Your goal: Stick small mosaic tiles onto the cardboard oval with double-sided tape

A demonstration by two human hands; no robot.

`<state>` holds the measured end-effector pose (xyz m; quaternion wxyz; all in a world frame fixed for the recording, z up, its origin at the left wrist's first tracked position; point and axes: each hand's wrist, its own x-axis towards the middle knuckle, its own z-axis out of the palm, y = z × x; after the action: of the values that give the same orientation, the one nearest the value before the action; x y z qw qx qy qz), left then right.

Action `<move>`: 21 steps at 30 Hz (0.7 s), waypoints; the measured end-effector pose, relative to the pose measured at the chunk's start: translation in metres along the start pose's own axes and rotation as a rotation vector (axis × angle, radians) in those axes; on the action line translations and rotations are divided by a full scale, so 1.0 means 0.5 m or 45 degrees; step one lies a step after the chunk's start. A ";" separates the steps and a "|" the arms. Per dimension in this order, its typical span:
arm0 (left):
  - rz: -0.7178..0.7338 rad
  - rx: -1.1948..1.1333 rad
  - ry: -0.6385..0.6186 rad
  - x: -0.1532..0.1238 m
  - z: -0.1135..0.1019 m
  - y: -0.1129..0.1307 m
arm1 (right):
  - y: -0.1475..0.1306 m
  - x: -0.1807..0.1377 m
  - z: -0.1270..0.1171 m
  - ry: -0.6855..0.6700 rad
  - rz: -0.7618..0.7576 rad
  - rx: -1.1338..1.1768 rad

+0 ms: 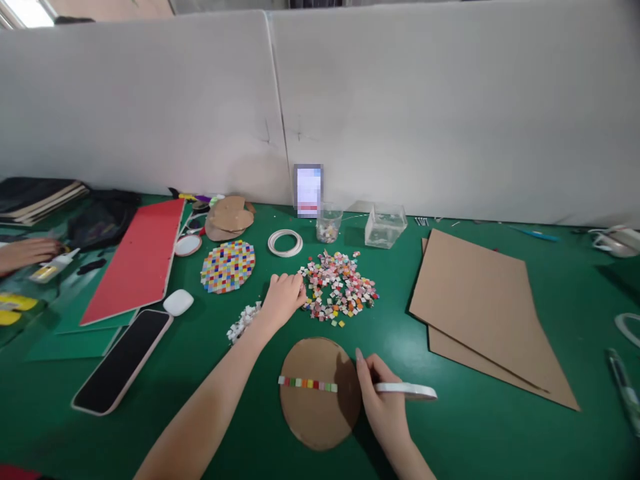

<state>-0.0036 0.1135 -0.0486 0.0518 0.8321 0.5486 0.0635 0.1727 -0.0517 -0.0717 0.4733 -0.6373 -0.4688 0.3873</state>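
Note:
My left hand [284, 297] reaches to the left edge of a pile of small colored mosaic tiles [340, 287]. Its fingers are curled together, and whatever is between them is hidden. Below it, a round cardboard disc [320, 423] lies flat, with one row of mosaic tiles [307, 383] running from its left edge past the middle. At the disc's right edge, my right hand [383, 393] is closed around a white roll of tape [413, 390], seen nearly edge-on. A heap of white bits [243, 323] lies beside my left forearm.
A tile-covered disc [229, 267], tape ring [285, 243], plastic cup [329, 227] and clear box [385, 227] stand behind. Cardboard sheets [475, 307] lie right; a phone [123, 363] and red board [137, 260] left. Another person's hand [30, 255] is at far left.

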 end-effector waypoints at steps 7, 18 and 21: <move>0.017 -0.123 0.095 -0.011 -0.018 -0.001 | -0.002 0.004 0.005 0.086 -0.046 -0.008; -0.007 -0.786 0.016 -0.033 -0.050 0.016 | -0.011 0.004 0.007 0.106 -0.070 0.079; 0.046 -1.043 -0.084 -0.050 -0.068 0.037 | -0.024 0.013 0.007 0.017 -0.119 0.052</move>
<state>-0.0023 0.0837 -0.0134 0.3954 0.7536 0.4613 0.2508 0.1684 -0.0434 -0.0614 0.5069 -0.6076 -0.4870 0.3698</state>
